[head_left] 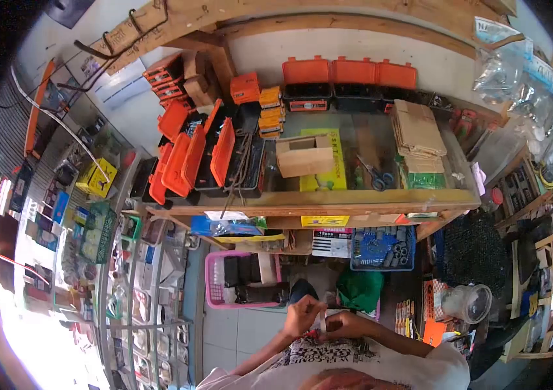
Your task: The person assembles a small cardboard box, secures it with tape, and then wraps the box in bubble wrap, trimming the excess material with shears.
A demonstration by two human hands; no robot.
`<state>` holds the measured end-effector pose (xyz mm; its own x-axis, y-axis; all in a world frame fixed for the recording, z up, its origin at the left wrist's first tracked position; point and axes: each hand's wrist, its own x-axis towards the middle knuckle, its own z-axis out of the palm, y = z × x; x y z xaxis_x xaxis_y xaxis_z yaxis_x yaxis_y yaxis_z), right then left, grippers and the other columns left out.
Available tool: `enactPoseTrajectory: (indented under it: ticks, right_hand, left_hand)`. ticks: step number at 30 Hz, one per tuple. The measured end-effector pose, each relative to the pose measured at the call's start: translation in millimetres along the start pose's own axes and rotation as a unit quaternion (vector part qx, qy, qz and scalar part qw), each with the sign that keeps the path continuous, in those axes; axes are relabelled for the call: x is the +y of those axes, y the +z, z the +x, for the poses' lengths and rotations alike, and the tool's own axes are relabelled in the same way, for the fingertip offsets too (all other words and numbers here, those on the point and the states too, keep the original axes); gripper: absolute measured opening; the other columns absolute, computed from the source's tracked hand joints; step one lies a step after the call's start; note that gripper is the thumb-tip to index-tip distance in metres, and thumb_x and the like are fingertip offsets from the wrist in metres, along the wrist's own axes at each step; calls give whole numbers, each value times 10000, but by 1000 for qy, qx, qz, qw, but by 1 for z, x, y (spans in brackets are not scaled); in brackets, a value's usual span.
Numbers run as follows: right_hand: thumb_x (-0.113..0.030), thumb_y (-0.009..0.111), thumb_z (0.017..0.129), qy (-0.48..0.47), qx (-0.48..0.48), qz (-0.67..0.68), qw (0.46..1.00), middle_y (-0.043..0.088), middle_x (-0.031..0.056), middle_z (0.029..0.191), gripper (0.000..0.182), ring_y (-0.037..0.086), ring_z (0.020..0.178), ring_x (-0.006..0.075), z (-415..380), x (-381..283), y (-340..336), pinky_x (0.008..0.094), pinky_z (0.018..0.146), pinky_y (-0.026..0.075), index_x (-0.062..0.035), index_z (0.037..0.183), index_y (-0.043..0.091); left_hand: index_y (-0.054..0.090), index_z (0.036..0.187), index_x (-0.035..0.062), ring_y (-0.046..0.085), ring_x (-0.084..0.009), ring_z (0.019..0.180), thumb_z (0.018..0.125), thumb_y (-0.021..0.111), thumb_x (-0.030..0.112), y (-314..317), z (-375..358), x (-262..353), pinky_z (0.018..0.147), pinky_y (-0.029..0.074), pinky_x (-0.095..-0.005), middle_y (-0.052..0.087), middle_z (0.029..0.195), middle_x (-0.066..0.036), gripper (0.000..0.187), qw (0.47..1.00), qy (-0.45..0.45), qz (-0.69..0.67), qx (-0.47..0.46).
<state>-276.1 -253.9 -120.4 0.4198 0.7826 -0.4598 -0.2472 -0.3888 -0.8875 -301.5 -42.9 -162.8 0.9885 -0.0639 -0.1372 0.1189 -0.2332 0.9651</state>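
My left hand is closed in a pinch close to my chest, in the lower middle of the head view. Right beside it, my right hand is also closed, fingers bent inward. Between the two sets of fingertips shows a small whitish strip-like thing, too small to name. Both hands appear to grip it. Just beyond them are a pink basket with dark packages and a green plastic bag.
A wooden counter ahead bears a cardboard box, scissors, flattened cardboard and orange-lidded cases. Under it sits a blue basket of grey fittings. Glass shelves stand left; a clear tub is at right.
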Motion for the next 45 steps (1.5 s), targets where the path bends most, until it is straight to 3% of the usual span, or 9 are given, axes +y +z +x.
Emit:
enactPoseTrajectory:
  ticks: [7,10,15,16,23,32,38,40,45]
  right_hand:
    - [-375,659,1002,-20,-174,-264,948,706,158,1217,461,682,1084,233,-35,-59,-85,366,958,527,-14,1288,644]
    - [-304,692,984,-175,56,-311,933,687,153,1254,405,661,1174,275,-68,-120,-141,384,1006,524,-21,1271,646]
    - [-66,631,938,-182,468,-386,774,650,36,802,197,576,645,129,-66,-184,-205,300,616,470,-44,1134,642]
    - [-138,632,933,-156,508,-401,746,718,115,902,217,696,763,290,-57,-184,-222,401,685,542,-96,1145,654]
    - [-143,734,860,15,487,-604,630,714,167,1009,326,689,949,379,-14,-187,-253,485,811,553,-57,1169,674]
    - [-105,742,794,-104,505,-589,622,708,199,993,285,694,974,397,-10,-178,-260,515,841,558,-38,1066,689]
    - [-102,705,918,-167,557,-415,700,720,56,1044,400,637,733,147,-46,-160,-285,299,696,533,-121,1312,638]
    - [-180,709,974,-96,577,-300,754,680,154,1197,480,668,875,242,-74,-195,-234,480,799,548,-107,1429,576]
    - [-50,651,966,-300,366,-181,862,711,44,1070,409,633,792,62,-85,-122,-229,237,691,531,-7,1361,556]
  left_hand:
    - [653,923,21,724,-233,674,957,733,208,-3,4,38,605,554,-359,751,825,-131,206,992,108,61,-14]
    - [681,1047,44,722,-285,809,980,676,170,-8,1,42,726,576,-360,715,972,-118,143,975,89,189,-81]
    - [664,913,12,700,-222,661,965,719,178,-8,9,74,579,526,-355,723,793,-134,183,986,118,112,-40]
    - [668,913,6,689,-204,654,970,713,176,-8,9,74,586,523,-345,722,790,-133,185,992,71,95,-47]
    - [719,930,-16,670,-114,813,1014,656,172,-12,16,84,747,548,-317,753,874,-96,215,995,22,71,-70]
    - [689,929,-22,675,-113,806,1030,633,163,-8,13,77,752,550,-315,773,886,-94,218,997,20,39,-67]
    - [711,987,-40,686,-121,880,1058,581,193,-8,15,72,800,550,-306,764,915,-99,276,996,14,-19,-86]
    - [702,1003,-55,691,-154,924,1081,526,215,-10,18,72,843,546,-322,759,955,-126,332,992,1,-58,-115]
    - [695,1061,-66,676,-244,1079,1113,405,317,-17,26,60,922,543,-386,678,1188,-199,483,973,27,-135,-185]
